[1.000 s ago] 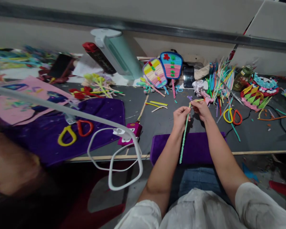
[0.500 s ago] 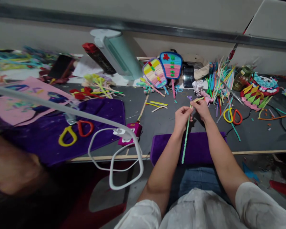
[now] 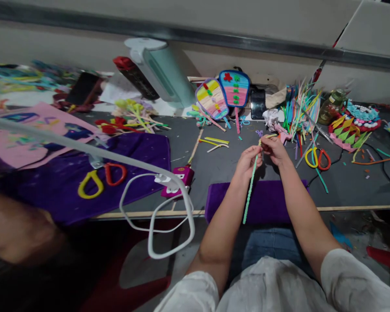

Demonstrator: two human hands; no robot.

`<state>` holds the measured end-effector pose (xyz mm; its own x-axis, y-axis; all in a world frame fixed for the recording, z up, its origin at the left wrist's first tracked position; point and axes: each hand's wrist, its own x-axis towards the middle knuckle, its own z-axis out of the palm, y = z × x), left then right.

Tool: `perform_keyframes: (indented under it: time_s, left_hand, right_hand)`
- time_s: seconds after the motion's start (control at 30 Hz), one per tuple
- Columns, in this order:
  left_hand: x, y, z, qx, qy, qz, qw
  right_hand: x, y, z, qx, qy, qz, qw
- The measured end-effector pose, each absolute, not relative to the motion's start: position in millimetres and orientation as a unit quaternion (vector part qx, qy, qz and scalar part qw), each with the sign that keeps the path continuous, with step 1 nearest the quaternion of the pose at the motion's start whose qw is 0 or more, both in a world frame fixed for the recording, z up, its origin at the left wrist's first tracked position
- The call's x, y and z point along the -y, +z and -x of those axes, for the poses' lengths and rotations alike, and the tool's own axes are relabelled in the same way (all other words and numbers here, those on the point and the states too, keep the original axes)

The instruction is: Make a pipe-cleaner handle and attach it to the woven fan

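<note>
My left hand (image 3: 248, 161) is closed in a pinch on a pale green pipe cleaner (image 3: 250, 190). The stem looks twisted and hangs down toward me, its lower end over a folded purple cloth (image 3: 269, 201). Right beside it, my right hand (image 3: 274, 149) pinches a yellow pipe cleaner (image 3: 273, 135) close to the green one's top. The fingertips of both hands nearly meet, so how the two stems join is hidden. Just beyond my hands lie small purple curled bits (image 3: 259, 132) and a crumpled white paper (image 3: 271, 117).
Scissors with yellow and red handles (image 3: 317, 158) lie at right, by bundled pipe cleaners (image 3: 300, 108). Two fan-shaped crafts (image 3: 234, 89) lean at the back. A white cable (image 3: 192, 216) loops over the table edge near a magenta power socket (image 3: 183, 177). A co-worker's arm (image 3: 16, 229) is at left.
The lower end of the green pipe cleaner has swung a little to the left. My left hand has turned slightly; both hands keep their pinch in about the same place.
</note>
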<state>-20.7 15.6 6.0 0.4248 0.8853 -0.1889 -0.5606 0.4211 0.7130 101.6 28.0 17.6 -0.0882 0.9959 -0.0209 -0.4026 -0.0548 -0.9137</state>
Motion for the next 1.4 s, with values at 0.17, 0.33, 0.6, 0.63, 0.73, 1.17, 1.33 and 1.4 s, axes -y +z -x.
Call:
perform_keyframes:
  time_s: [0.17, 0.33, 0.6, 0.63, 0.73, 1.17, 1.33, 1.4]
  left_hand:
    - [-14, 5, 19, -0.222, 0.417, -0.252, 0.845]
    - [-11, 0, 13, -0.399, 0.498, -0.367, 0.677]
    - [-10, -1, 12, -0.458, 0.556, -0.445, 0.532]
    - [-10, 0, 13, -0.447, 0.553, -0.427, 0.559]
    - [-12, 4, 16, -0.400, 0.525, -0.361, 0.659]
    - [-12, 2, 17, -0.196, 0.419, -0.222, 0.858]
    - [-11, 0, 13, -0.354, 0.453, -0.303, 0.760]
    - [-11, -2, 11, -0.416, 0.499, -0.364, 0.667]
  right_hand:
    - [-28, 16, -102, 0.413, 0.595, 0.380, 0.575]
    - [-34, 10, -102, 0.454, 0.482, 0.458, 0.593]
    - [-33, 12, -101, 0.425, 0.523, 0.478, 0.563]
    - [-33, 13, -101, 0.412, 0.543, 0.470, 0.560]
    - [-32, 13, -102, 0.395, 0.579, 0.434, 0.566]
    - [-29, 17, -105, 0.385, 0.623, 0.385, 0.562]
    - [-34, 10, -106, 0.385, 0.555, 0.454, 0.580]
    - [-36, 8, -105, 0.384, 0.525, 0.495, 0.577]
